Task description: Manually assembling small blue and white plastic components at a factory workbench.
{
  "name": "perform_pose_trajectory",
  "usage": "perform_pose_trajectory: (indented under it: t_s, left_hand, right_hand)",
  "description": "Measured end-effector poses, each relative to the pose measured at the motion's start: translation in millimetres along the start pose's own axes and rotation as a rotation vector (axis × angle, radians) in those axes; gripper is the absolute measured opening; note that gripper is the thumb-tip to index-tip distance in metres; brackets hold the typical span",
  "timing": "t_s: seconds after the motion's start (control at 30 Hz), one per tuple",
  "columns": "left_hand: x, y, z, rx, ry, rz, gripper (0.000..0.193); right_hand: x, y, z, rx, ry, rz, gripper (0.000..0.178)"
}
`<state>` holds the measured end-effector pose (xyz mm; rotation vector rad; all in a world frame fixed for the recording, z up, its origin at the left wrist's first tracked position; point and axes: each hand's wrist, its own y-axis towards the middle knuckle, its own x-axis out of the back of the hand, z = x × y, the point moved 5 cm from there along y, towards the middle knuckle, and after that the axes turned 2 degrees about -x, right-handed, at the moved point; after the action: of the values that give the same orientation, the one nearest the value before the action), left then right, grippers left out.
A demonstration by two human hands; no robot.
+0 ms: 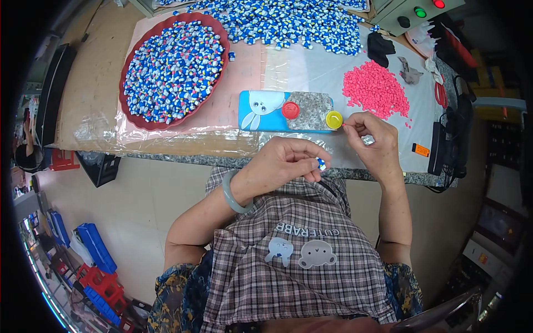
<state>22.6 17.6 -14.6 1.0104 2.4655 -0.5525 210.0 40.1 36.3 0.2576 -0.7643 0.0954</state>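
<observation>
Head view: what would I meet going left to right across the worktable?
Red scalloped tray → left hand holding a small blue-and-white piece → small yellow dish → right hand → orange label.

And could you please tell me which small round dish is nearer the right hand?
The yellow dish, at the right end of the speckled slab, beside the right hand; the red dish sits farther left.

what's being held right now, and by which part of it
The left grip pinches a small blue-and-white piece by its left side. The right grip is pinched beside the yellow dish; whether it holds anything cannot be told.
</observation>
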Motion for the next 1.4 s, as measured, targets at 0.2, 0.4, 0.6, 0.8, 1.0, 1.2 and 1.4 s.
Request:
perform_pose_trajectory:
  t_s: [0.2, 0.4, 0.6, 0.8, 1.0, 1.2, 1.4]
  left_hand:
    - [4.6, 1.1, 6.6, -0.028, -0.016, 0.004, 0.02]
    - [6.0, -0.2, 7.2, -0.009, -0.015, -0.009, 0.02]
    - [1.8, -2.4, 4.8, -0.008, -0.043, -0.034, 0.019]
    - [3.0, -2.5, 0.9, -0.04, -0.073, -0.118, 0.018]
    - [-3.5, 1.6, -9.2, -0.194, -0.051, -0.172, 0.019]
    - [-5.4, 2.2, -10.5, -0.256, -0.073, -0.218, 0.019]
    - [-6.5, 0.5, -10.5, -0.303, -0.032, -0.238, 0.019]
  right_hand:
    - [-2.4, 3.0, 6.1, 0.074, -0.078, 0.008, 0.011]
    - [-4.3, 3.4, 19.9, 0.227, -0.309, 0.036, 0.018]
    - [-4.3, 0.2, 21.2, 0.238, -0.321, 0.009, 0.018]
    - [-0.9, -13.2, -4.9, -0.273, 0.445, 0.039, 0.005]
    - [-5.9, -22.9, -3.5, -0.45, 0.849, 0.143, 0.004]
    - [-9.1, -30.2, 15.8, -0.376, 0.712, 0.108, 0.005]
    - [-8.3, -32.2, 29.9, -0.144, 0.321, 0.02, 0.01]
